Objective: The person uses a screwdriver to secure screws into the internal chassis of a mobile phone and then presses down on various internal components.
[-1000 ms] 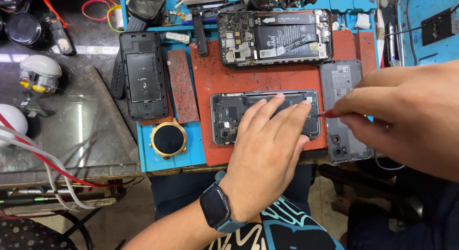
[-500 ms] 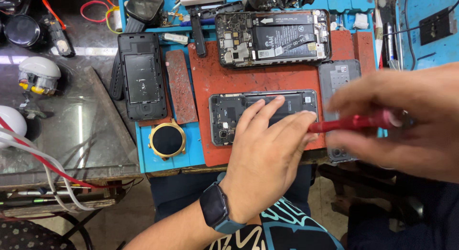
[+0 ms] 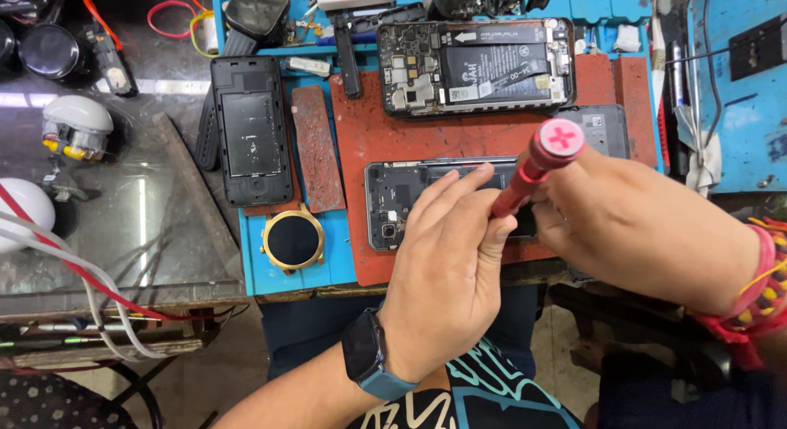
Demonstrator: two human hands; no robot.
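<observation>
Partly hidden: phone frame point(image 3: 393, 207) under left hand point(image 3: 447, 273); screwdriver point(image 3: 537, 162) tip unseen.

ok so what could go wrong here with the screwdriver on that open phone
1. The red screwdriver stands tilted in the right hand; its tip, hidden behind the left hand, could slip and gouge the open phone frame.
2. The left hand's fingers lie right beside the shaft, so a slip could jab them.
3. Any loosened screw could roll off the red mat, whose front edge sits near the bench edge.
</observation>
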